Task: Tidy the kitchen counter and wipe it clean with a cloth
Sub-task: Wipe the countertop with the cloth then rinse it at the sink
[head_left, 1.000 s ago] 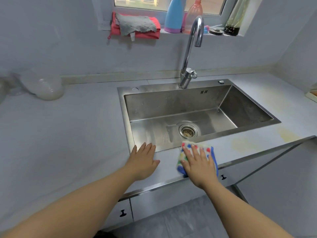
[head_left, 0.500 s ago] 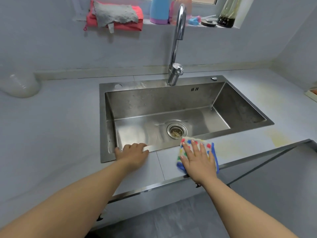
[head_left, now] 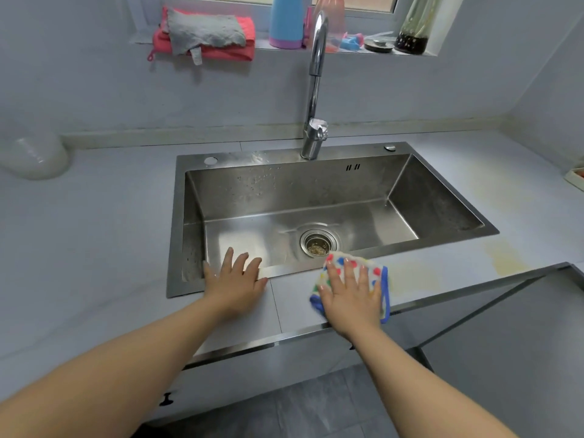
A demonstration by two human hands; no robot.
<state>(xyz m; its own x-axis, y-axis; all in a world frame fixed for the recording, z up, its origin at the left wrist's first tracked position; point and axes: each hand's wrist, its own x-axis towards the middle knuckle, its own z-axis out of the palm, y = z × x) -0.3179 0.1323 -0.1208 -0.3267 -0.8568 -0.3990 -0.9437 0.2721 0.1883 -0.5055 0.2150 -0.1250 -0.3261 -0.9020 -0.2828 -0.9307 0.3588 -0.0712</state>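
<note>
A white cloth [head_left: 377, 273] with coloured dots and a blue edge lies on the grey counter [head_left: 94, 248], on the narrow strip in front of the steel sink [head_left: 180, 216]. My right hand [head_left: 350, 292] presses flat on the cloth with straight, spread fingers. My left hand [head_left: 234, 279] rests flat on the sink's front rim, fingers straight and reaching over the edge into the basin. Yellowish stains [head_left: 505, 257] mark the counter to the right of the cloth.
A tall chrome tap [head_left: 316, 90] stands behind the sink. The windowsill holds a grey rag on red cloths [head_left: 205, 33], a blue bottle [head_left: 286, 20] and a dark jar [head_left: 412, 30]. A translucent container [head_left: 34, 156] sits at the far left. The counter's metal front edge [head_left: 252, 344] runs below my hands.
My left hand slid from the counter strip left along the sink's front rim and now lies flat with fingers over the edge. The cloth under my right hand stayed almost in place.
</note>
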